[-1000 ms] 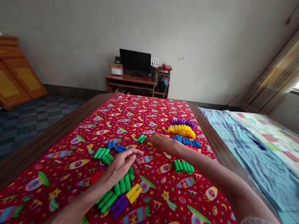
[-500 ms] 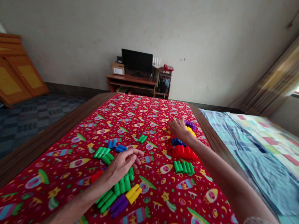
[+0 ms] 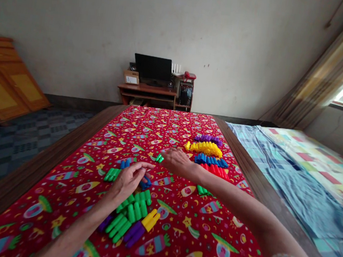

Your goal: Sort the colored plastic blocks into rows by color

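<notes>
My left hand hovers over a loose pile, its index finger stretched out and the other fingers curled on a blue plastic block. Below it lie several green ribbed blocks, a purple block and a yellow block. Another blue block and a green block sit beyond the wrist. My right hand, palm down, reaches a small green block. Its fingertips cover part of that block and are hidden, so a grip cannot be made out.
On the right are rows of joined blocks: purple, yellow, blue, red, and green, partly behind my right forearm. A red patterned cloth covers the table. A bed stands to the right, a computer desk beyond.
My right hand has moved left and nearer, from the yellow row to the small green block. The blue block under my left hand has shifted right and nearer. The view has turned slightly.
</notes>
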`<action>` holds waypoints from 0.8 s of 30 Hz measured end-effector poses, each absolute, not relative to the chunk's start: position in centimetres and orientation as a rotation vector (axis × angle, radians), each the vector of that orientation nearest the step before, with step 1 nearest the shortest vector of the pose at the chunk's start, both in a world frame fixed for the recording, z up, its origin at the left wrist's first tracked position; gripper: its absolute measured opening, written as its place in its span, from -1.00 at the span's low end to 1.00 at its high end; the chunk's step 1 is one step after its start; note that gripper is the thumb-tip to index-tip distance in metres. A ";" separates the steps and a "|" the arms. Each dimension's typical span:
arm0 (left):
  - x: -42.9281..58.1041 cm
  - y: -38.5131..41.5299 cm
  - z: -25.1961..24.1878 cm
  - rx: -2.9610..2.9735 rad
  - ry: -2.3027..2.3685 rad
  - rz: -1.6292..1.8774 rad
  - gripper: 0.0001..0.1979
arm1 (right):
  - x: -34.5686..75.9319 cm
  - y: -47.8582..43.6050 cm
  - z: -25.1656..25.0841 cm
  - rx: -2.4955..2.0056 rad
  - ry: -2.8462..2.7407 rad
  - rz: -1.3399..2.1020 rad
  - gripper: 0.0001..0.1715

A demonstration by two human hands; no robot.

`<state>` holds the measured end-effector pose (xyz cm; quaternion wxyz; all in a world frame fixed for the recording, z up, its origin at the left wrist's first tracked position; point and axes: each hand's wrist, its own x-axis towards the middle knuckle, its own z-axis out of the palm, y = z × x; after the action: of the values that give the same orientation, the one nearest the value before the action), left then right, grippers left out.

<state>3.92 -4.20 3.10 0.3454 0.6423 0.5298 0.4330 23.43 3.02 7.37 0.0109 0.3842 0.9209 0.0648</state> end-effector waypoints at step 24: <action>3.7 -4.1 3.1 1.773 1.345 1.127 -0.70 | 29.0 14.3 8.0 1.144 2.842 0.242 -0.62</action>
<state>3.69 -4.07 3.06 0.3179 0.6740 0.5110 0.4284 29.04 14.26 8.05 0.0341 0.3719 0.9243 0.0786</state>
